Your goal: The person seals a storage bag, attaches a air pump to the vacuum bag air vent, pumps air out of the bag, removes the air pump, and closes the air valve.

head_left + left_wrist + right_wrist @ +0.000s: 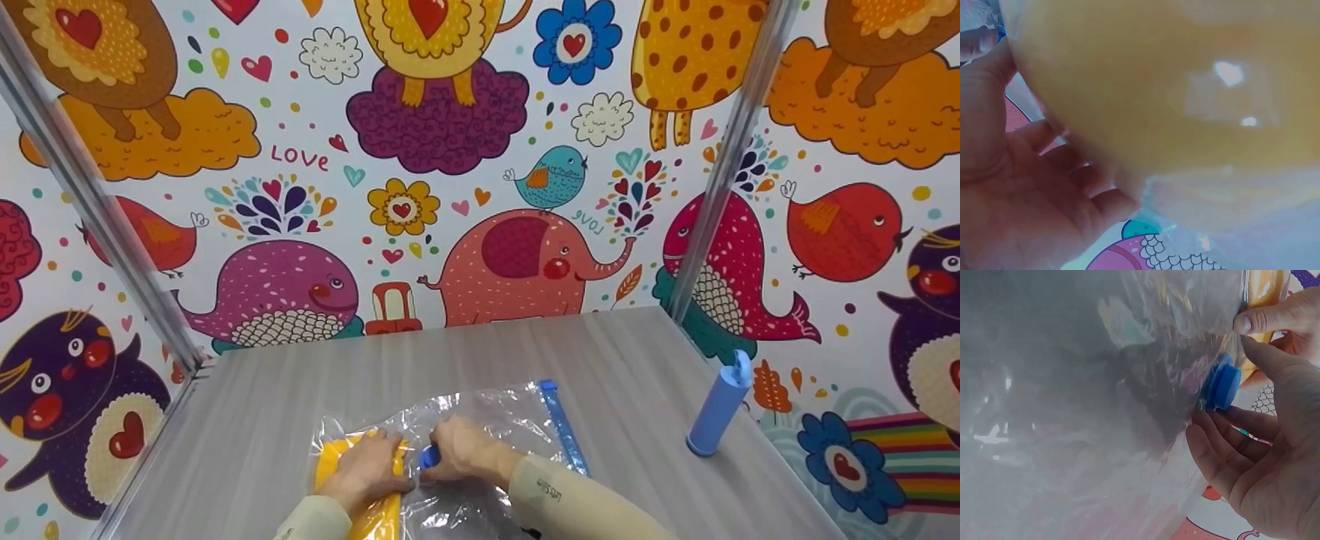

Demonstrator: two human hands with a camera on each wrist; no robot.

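A clear plastic vacuum storage bag (517, 409) lies on the table, with a folded yellow item (330, 457) inside its left part. My left hand (367, 469) grips the bag and yellow item at the item's right edge; in the left wrist view its fingers (1081, 163) curl along that edge. My right hand (469, 450) is around the bag's round blue valve cap (1229, 387), thumb on one side and curled fingers on the other, holding the plastic. In the right wrist view the two thumbs nearly meet above the cap.
A blue hand pump (716, 416) stands at the table's right side. The bag's blue zip strip (566, 435) runs down its right edge, with a slider (549, 385) at the far corner. Printed cartoon walls (405, 262) and metal posts (701, 225) border the grey table (622, 375).
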